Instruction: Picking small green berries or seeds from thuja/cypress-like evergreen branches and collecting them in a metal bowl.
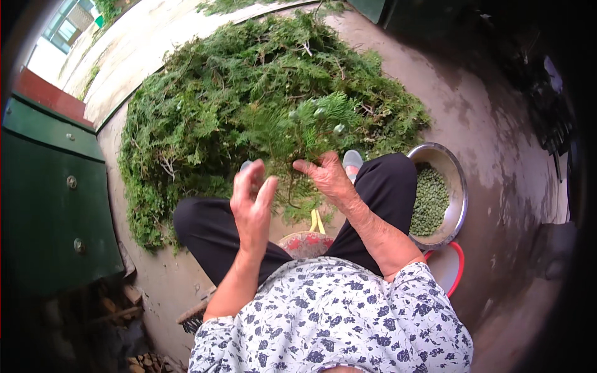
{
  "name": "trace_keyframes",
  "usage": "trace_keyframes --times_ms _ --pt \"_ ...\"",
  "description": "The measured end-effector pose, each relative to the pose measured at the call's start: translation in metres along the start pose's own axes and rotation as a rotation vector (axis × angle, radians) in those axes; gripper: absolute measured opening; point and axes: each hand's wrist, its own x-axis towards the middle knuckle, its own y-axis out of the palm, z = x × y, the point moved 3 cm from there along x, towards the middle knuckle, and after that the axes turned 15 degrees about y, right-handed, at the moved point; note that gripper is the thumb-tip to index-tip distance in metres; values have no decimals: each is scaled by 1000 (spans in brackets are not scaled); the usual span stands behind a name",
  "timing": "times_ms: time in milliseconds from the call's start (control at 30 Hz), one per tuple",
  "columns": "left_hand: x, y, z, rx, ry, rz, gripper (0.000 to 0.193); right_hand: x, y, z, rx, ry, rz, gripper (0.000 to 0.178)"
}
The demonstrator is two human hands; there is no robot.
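A leafy evergreen sprig (311,127) with a few round pale-green cones (339,128) is pinched between the thumb and fingers of my right hand (329,179). To its left, my left hand (252,202) is raised with thumb and fingers apart, its fingertips slightly blurred; I see nothing in it. Beyond both hands a large heap of cut evergreen branches (211,105) spreads over the floor. Beside my right knee sits a steel bowl (459,177), partly filled with small green cones (429,202).
A red-rimmed basin (459,273) lies partly under the steel bowl. A green door panel (53,211) stands at the left. Between my legs shows a red-patterned seat (305,244) with a yellow strap (316,221). A brush (194,314) lies by my left elbow.
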Motion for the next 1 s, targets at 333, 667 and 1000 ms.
trace_keyframes --times_ms 333,667,1000 --pt "-7 24 42 -688 -639 27 19 -40 20 -50 -224 297 294 28" --pt "-15 20 30 -647 -483 -13 14 -70 0 47 -395 -108 -318 20" --pt "-21 30 13 -556 -374 219 18 -45 3 42 -525 -161 -213 33"
